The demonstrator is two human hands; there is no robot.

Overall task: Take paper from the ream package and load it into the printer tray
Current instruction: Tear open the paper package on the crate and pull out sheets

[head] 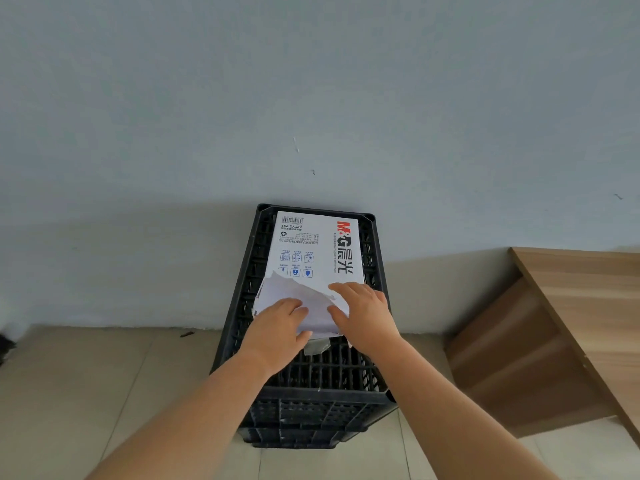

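Observation:
A white ream package (313, 251) with red and black lettering lies flat on top of a black plastic crate (311, 393) standing against the wall. Its near end is torn open, and the loose wrapper flap (311, 297) is crumpled there. My left hand (280, 329) rests on the left of the torn flap, thumb under its near edge. My right hand (363, 317) lies on the right side of the flap, fingers spread over it. Whether either hand grips sheets of paper is hidden. No printer is in view.
A grey-blue wall (311, 98) rises right behind the crate. A wooden desk (571, 323) stands at the right, its side panel facing the crate. Beige floor tiles (86, 393) spread out to the left and in front.

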